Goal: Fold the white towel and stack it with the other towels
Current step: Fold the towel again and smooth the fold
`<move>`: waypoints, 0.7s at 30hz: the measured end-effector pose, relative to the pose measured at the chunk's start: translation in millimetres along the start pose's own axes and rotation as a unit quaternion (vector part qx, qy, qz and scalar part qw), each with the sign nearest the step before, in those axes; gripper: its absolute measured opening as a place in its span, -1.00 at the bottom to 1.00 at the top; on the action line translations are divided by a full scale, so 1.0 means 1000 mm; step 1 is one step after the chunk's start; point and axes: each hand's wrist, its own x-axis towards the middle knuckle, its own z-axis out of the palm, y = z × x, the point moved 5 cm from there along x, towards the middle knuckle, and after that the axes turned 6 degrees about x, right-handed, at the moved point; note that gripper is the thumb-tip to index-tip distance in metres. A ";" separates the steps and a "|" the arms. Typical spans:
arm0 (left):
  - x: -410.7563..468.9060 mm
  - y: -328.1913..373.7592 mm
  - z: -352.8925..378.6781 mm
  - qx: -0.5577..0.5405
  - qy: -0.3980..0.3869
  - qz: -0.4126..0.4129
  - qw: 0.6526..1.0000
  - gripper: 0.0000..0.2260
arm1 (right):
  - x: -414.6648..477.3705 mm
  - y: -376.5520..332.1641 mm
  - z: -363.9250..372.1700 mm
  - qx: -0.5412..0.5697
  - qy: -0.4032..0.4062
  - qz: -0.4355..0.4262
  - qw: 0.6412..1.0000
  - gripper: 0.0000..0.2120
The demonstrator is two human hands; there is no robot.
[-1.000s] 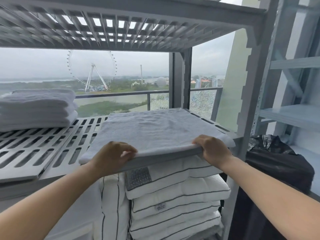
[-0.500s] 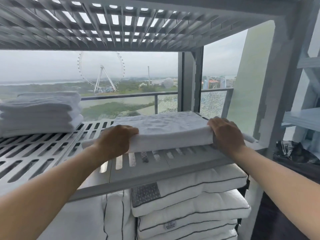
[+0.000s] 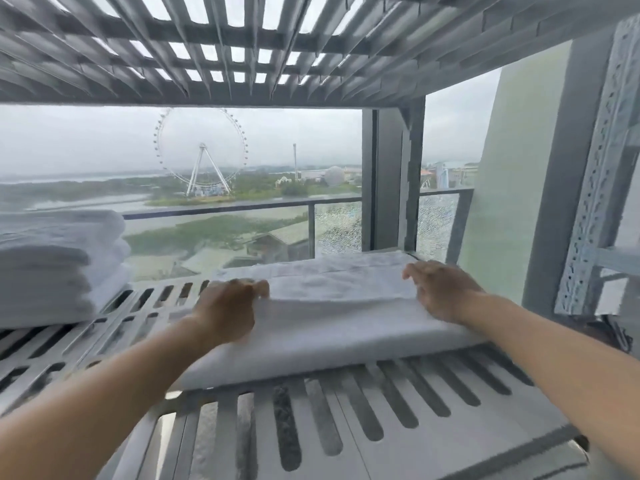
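White towel (image 3: 329, 327) pushed deeper since prior frame, now toward rear right corner of grey slotted shelf (image 3: 311, 427), apart from towel stack (image 3: 52, 268) at left edge. Left hand (image 3: 228, 310) grips its left end; right hand (image 3: 443, 292) rests flat on top (both motion-blurred). Slatted upper shelf (image 3: 242, 46) overhead.

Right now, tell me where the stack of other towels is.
In the head view, the towel stack sits far left on the slotted shelf, apart from the white towel to its right.

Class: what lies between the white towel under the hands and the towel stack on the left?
Head view: only bare slotted shelf separates the white towel from the towel stack.
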 end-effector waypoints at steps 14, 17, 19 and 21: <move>0.006 0.028 0.045 -0.170 -0.178 0.104 0.964 -0.58 | 0.024 0.013 0.063 0.162 -0.173 -0.002 0.971 -0.53; -0.004 0.026 0.043 -0.174 -0.176 0.080 0.966 -0.58 | 0.026 0.014 0.065 0.151 -0.182 -0.020 0.971 -0.52; -0.012 0.026 0.042 -0.173 -0.179 0.064 0.967 -0.57 | 0.025 0.015 0.065 0.142 -0.192 -0.034 0.970 -0.51; -0.021 0.025 0.041 -0.160 -0.190 0.046 0.968 -0.55 | 0.023 0.019 0.064 0.132 -0.204 -0.045 0.969 -0.51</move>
